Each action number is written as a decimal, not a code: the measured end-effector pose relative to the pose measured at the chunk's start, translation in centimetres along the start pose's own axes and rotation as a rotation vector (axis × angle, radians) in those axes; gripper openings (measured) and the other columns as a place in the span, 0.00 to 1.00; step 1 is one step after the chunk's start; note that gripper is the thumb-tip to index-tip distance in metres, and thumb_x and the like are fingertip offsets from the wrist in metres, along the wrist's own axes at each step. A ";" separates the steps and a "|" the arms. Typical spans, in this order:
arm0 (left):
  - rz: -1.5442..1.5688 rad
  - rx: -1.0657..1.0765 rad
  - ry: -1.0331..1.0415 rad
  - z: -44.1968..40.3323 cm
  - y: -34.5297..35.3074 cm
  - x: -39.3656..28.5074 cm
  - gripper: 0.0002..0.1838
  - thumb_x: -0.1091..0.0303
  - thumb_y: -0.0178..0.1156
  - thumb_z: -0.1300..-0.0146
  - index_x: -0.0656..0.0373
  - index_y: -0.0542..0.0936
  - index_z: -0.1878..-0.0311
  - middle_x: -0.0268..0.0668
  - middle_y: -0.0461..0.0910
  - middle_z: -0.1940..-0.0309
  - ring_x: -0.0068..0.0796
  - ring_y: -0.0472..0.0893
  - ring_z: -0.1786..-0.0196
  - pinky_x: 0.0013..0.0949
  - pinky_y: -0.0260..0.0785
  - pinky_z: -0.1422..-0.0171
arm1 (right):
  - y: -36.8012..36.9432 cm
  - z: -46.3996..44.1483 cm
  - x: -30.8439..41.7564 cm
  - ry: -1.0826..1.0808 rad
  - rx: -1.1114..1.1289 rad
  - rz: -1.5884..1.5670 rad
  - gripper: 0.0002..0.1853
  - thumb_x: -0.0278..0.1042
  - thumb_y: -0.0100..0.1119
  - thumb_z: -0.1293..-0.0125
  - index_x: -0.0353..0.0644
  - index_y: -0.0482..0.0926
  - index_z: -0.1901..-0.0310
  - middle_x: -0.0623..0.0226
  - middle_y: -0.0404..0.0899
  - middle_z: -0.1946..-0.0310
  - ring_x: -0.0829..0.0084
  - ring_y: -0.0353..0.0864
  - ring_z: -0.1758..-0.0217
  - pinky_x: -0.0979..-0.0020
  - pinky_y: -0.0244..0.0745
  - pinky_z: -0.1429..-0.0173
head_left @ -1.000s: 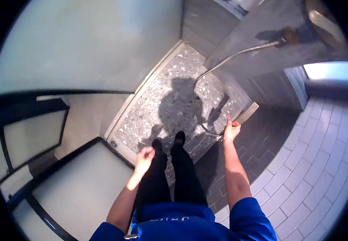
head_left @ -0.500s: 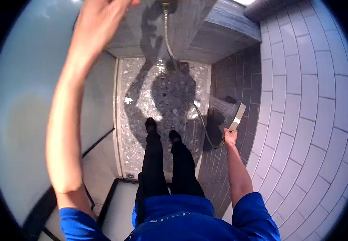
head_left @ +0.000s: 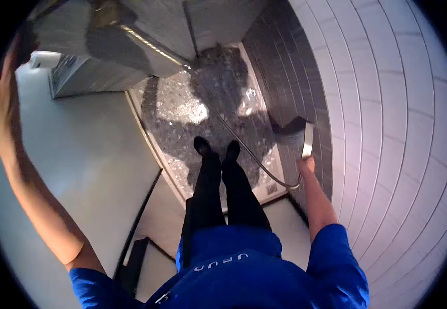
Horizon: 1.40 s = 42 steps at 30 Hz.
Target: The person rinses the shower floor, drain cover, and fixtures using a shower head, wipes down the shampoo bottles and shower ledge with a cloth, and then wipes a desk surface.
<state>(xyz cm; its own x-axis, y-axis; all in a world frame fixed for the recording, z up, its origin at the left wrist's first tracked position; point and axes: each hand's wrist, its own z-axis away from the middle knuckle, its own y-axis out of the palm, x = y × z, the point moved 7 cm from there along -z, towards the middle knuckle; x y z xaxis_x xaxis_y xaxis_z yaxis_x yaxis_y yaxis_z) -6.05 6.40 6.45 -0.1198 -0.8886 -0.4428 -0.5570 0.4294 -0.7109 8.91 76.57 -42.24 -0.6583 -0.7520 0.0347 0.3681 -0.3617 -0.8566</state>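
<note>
My right hand is wrapped round the lower end of a flat, pale shower head, held upright near the dark tiled wall. From that hand a metal hose curves down and left over the wet speckled floor. At the far upper left, my left hand is raised in shadow at the view's edge, near a white fitting. Its fingers are too dark to make out, as is anything they may hold.
White brick tiles cover the right wall, beside a dark tiled strip. A frosted panel stands on the left. Grey walls and a ledge lie ahead. My dark shoes are on the shower floor.
The view has turned. My left hand has gone up from near my legs to the far upper left. My right hand still holds the shower head, now more upright; its spray no longer shows clearly.
</note>
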 end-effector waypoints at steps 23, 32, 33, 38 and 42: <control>0.477 0.040 -0.373 1.4 6.9 4.8 0.11 0.63 0.58 0.35 0.64 0.80 0.64 0.33 0.82 0.71 0.19 0.81 0.65 0.24 0.69 0.59 | -6.3 9.3 7.1 -0.301 -0.498 -0.754 0.16 0.28 0.66 0.46 0.33 0.69 0.61 0.65 0.72 0.69 0.70 0.70 0.68 0.69 0.69 0.58; 0.854 -0.117 -0.552 2.7 8.1 4.5 0.15 0.61 0.59 0.37 0.65 0.78 0.60 0.35 0.81 0.71 0.21 0.81 0.69 0.26 0.71 0.64 | -12.7 18.2 22.6 -0.660 -0.341 -0.900 0.15 0.28 0.66 0.45 0.38 0.65 0.72 0.73 0.65 0.79 0.78 0.62 0.76 0.73 0.65 0.67; 0.746 -0.074 -0.550 2.9 7.8 4.2 0.17 0.58 0.56 0.35 0.65 0.78 0.57 0.38 0.80 0.69 0.27 0.81 0.64 0.31 0.71 0.58 | -13.5 19.6 24.8 -0.704 -0.273 -0.918 0.15 0.27 0.66 0.44 0.38 0.65 0.72 0.73 0.65 0.79 0.79 0.62 0.77 0.73 0.66 0.69; 0.696 -0.141 -0.576 11.2 6.4 3.0 0.26 0.53 0.49 0.32 0.63 0.66 0.39 0.48 0.79 0.56 0.40 0.77 0.50 0.38 0.66 0.45 | -23.7 28.7 36.6 -0.968 -0.056 -1.032 0.14 0.31 0.64 0.40 0.38 0.65 0.68 0.71 0.67 0.83 0.78 0.69 0.88 0.74 0.67 0.84; 1.021 0.239 -0.781 27.5 6.1 1.0 0.19 0.53 0.49 0.32 0.60 0.74 0.55 0.32 0.74 0.75 0.26 0.73 0.70 0.33 0.67 0.64 | -35.6 35.6 44.4 -1.149 -0.151 -0.984 0.14 0.32 0.64 0.40 0.37 0.67 0.68 0.69 0.70 0.84 0.78 0.72 0.87 0.74 0.67 0.84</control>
<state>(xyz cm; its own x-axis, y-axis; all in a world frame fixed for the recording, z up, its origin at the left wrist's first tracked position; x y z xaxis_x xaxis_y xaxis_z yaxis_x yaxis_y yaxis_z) 13.03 12.56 -13.37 0.1517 0.1461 -0.9776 -0.3309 0.9395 0.0891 -10.01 36.46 8.12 0.2844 -0.2869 0.9148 -0.0146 -0.9553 -0.2951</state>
